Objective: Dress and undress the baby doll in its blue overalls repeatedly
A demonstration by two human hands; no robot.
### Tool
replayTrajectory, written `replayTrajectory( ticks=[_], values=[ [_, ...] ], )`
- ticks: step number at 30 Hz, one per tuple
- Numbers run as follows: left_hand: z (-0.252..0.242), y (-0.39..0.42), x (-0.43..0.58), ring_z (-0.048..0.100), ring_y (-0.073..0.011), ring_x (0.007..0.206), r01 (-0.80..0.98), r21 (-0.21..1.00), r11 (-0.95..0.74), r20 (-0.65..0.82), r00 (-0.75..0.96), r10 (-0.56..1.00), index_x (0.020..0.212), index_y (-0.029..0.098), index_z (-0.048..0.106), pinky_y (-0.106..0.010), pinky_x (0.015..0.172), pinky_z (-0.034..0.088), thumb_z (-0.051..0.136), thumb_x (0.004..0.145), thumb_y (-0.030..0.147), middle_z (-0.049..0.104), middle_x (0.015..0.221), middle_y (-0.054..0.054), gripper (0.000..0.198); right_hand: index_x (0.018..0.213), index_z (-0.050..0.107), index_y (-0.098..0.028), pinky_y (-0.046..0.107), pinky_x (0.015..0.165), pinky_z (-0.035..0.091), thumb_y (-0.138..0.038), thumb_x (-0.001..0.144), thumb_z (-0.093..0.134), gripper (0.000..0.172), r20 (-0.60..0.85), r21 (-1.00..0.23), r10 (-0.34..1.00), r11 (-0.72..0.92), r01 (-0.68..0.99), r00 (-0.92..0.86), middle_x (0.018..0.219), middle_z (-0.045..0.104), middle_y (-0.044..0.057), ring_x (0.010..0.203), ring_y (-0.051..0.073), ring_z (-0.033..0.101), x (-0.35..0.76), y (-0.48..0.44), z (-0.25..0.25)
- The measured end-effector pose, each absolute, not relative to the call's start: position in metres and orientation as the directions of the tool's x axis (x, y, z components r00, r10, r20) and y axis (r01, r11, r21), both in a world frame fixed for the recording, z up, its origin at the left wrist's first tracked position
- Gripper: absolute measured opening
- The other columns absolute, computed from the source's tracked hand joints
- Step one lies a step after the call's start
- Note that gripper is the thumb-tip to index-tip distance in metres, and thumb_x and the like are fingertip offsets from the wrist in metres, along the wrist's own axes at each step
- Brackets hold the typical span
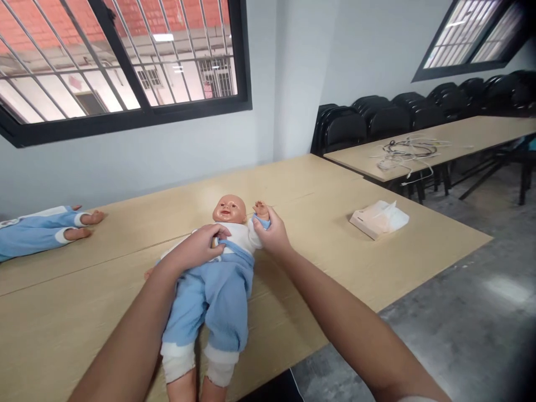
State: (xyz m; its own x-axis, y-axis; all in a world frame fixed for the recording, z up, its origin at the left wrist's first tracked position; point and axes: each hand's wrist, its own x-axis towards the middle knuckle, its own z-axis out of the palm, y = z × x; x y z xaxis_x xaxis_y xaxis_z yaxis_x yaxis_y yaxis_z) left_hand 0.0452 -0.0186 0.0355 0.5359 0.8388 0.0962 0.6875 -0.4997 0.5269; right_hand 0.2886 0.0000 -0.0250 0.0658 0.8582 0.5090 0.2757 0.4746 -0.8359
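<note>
A baby doll (228, 215) lies on its back on the table, its head away from me and its legs toward me. It wears a white top and light blue overalls (226, 279) with white cuffs. My left hand (203, 244) rests on the doll's chest, fingers curled on the blue cloth at the top of the overalls. With my right hand (274, 231) I hold the doll's raised arm near the wrist, where a bit of blue cloth (263, 221) shows. The doll's small hand (260, 208) sticks up beyond my thumb.
A second doll (37, 229) in blue trousers lies at the left, partly out of view. An open tissue box (379, 220) stands on the table (335, 268) at the right. Tangled cables (408, 151) lie on another table, with folded black chairs (345, 128) behind.
</note>
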Motion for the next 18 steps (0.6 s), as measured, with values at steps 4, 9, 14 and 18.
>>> replayTrajectory(
  ticks=[4, 9, 14, 18],
  values=[
    [0.026, -0.017, 0.042, 0.062, -0.0255, 0.105, 0.697, 0.455, -0.555, 0.134, 0.562, 0.816, 0.105, 0.022, 0.064, -0.038, 0.093, 0.048, 0.056, 0.077, 0.019, 0.07, 0.111, -0.007, 0.029, 0.133, 0.062, -0.02, 0.04, 0.114, 0.048, -0.034, 0.09, 0.063, 0.045, 0.523, -0.823, 0.851, 0.493, 0.281, 0.038, 0.137, 0.069, 0.011, 0.128, 0.025, 0.064, 0.292, 0.003, -0.025],
    [0.024, -0.015, 0.04, 0.062, -0.0259, 0.1, 0.742, 0.381, -0.552, 0.105, 0.558, 0.823, 0.102, 0.022, 0.064, -0.037, 0.088, 0.048, 0.059, 0.071, 0.015, 0.069, 0.106, -0.006, 0.033, 0.134, 0.06, -0.019, 0.041, 0.117, 0.047, -0.034, 0.09, 0.062, 0.047, 0.531, -0.825, 0.845, 0.499, 0.266, 0.061, 0.139, 0.067, 0.013, 0.132, 0.025, 0.062, 0.292, 0.005, -0.028],
    [0.031, -0.015, 0.037, 0.064, -0.0237, 0.093, 0.784, 0.313, -0.536, 0.061, 0.546, 0.835, 0.101, 0.022, 0.065, -0.033, 0.08, 0.047, 0.062, 0.079, 0.021, 0.068, 0.104, -0.006, 0.022, 0.129, 0.062, -0.018, 0.043, 0.118, 0.045, -0.034, 0.09, 0.061, 0.042, 0.546, -0.808, 0.836, 0.507, 0.3, 0.057, 0.139, 0.067, 0.013, 0.133, 0.026, 0.061, 0.291, 0.004, -0.026],
    [0.037, -0.017, 0.037, 0.064, -0.023, 0.097, 0.798, 0.167, -0.579, 0.175, 0.554, 0.814, 0.103, 0.023, 0.064, -0.031, 0.075, 0.046, 0.066, 0.085, 0.027, 0.065, 0.115, -0.007, 0.018, 0.131, 0.061, -0.018, 0.044, 0.118, 0.045, -0.035, 0.091, 0.06, 0.043, 0.549, -0.798, 0.835, 0.507, 0.326, 0.045, 0.14, 0.066, 0.013, 0.133, 0.026, 0.061, 0.29, 0.003, -0.024]
  ],
)
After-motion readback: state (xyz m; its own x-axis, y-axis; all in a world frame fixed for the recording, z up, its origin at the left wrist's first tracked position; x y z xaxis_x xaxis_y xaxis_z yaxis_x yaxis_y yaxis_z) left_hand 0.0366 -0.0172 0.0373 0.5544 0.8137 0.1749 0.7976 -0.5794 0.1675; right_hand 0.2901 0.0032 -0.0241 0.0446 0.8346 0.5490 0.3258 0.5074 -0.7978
